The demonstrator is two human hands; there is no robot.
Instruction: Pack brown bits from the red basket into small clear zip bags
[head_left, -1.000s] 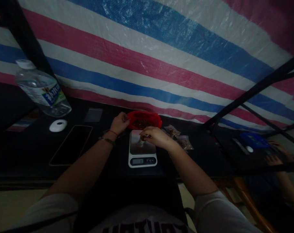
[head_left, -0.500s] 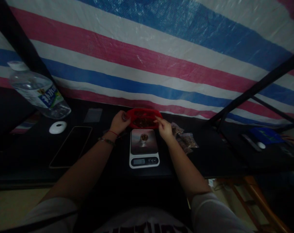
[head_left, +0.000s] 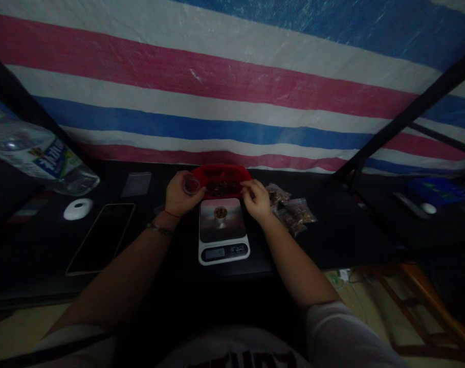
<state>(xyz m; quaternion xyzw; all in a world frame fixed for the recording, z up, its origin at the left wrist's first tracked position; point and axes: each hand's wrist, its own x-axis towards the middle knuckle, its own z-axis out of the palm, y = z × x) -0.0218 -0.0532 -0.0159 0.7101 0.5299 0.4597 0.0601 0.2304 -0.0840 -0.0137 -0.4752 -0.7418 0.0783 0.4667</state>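
Note:
My left hand (head_left: 180, 194) is closed around a small clear round cup (head_left: 191, 185), at the left end of a red tray (head_left: 201, 171). Dark brown bits (head_left: 222, 188) lie inside the tray. At its right end my right hand (head_left: 257, 199) has its fingers curled together over the rim; whatever they pinch is too small or dark to make out. Just in front of the tray, between my forearms, sits a white kitchen scale (head_left: 223, 230) with a lit display. A small cup of brown pieces (head_left: 220, 213) stands on its metal plate.
Several clear bags of brown bits (head_left: 293, 214) lie right of my right hand. On the left are a flat clear bag (head_left: 136, 184), a phone (head_left: 102, 237), a white mouse (head_left: 78, 208) and a tilted bottle (head_left: 36, 153). Striped sheeting (head_left: 217, 102) hangs behind.
The view has shifted slightly. My right hand's fingers, stretched over the tray before, are now curled in at its right end. The clear cup in my left hand shows more plainly.

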